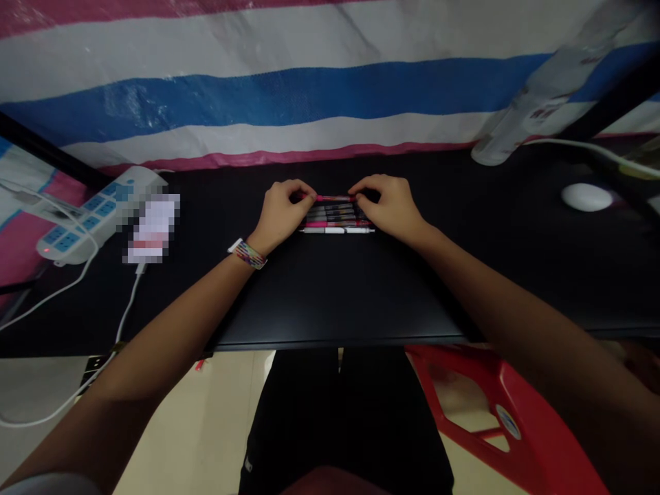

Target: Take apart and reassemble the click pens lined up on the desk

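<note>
Several pens lie side by side in a row on the black desk (320, 295). At the far side of the row is a pink pen (333, 199), pinched at its left end by my left hand (283, 210) and at its right end by my right hand (389, 206). Below it come several greyish pens (333, 212), then another pink pen (330, 223). Nearest to me lies a white pen (337, 230), touched by neither hand. My fingers partly cover the ends of the upper pens. A patterned band is around my left wrist.
On the left are a power strip (67, 234) with white cables and a blurred-out phone (152, 227) on a cord. To the right stand a clear bottle (508, 130) and a white mouse (586, 197). A striped sheet (289, 93) hangs behind; a red chair (536, 419) is below the desk.
</note>
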`<action>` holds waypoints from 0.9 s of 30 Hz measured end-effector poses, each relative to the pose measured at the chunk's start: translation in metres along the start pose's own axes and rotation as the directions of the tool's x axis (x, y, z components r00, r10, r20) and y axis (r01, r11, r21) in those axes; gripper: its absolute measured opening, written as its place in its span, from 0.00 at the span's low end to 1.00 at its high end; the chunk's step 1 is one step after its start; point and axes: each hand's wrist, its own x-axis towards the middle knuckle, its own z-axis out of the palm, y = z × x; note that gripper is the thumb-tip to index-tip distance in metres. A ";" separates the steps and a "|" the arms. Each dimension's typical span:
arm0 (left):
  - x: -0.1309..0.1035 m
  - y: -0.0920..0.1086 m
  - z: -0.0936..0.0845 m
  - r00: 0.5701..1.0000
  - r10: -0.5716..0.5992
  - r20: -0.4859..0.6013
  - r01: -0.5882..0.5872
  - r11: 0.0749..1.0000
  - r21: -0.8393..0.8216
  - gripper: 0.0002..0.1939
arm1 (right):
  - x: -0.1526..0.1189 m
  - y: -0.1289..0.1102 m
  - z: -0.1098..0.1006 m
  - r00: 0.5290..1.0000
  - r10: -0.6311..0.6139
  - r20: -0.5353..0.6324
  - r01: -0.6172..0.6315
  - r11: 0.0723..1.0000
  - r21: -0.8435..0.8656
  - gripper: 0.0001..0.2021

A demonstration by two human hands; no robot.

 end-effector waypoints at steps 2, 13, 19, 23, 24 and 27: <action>-0.001 0.002 -0.001 1.000 0.013 0.007 -0.013 0.999 0.042 0.07 | 0.000 0.001 0.000 1.000 -0.026 0.005 0.026 0.999 -0.037 0.11; 0.000 -0.008 0.003 0.997 0.077 -0.017 -0.076 0.996 0.036 0.10 | -0.001 0.002 0.001 0.999 -0.045 -0.009 0.045 0.998 -0.051 0.12; 0.002 -0.013 0.007 0.994 0.068 -0.084 -0.081 0.984 -0.159 0.09 | 0.000 0.002 0.009 0.980 0.065 -0.188 -0.039 0.990 0.135 0.12; 0.001 -0.007 0.014 0.989 -0.033 -0.143 -0.016 0.943 -0.333 0.08 | 0.002 0.000 0.017 0.963 0.175 -0.207 -0.101 0.941 0.323 0.13; 0.000 -0.005 0.016 0.987 -0.057 -0.149 -0.002 0.931 -0.366 0.08 | 0.002 -0.001 0.019 0.960 0.186 -0.209 -0.103 0.930 0.353 0.13; -0.002 0.003 0.022 0.985 -0.094 -0.144 0.021 0.898 -0.440 0.08 | 0.001 -0.006 0.026 0.953 0.200 -0.229 -0.088 0.902 0.423 0.13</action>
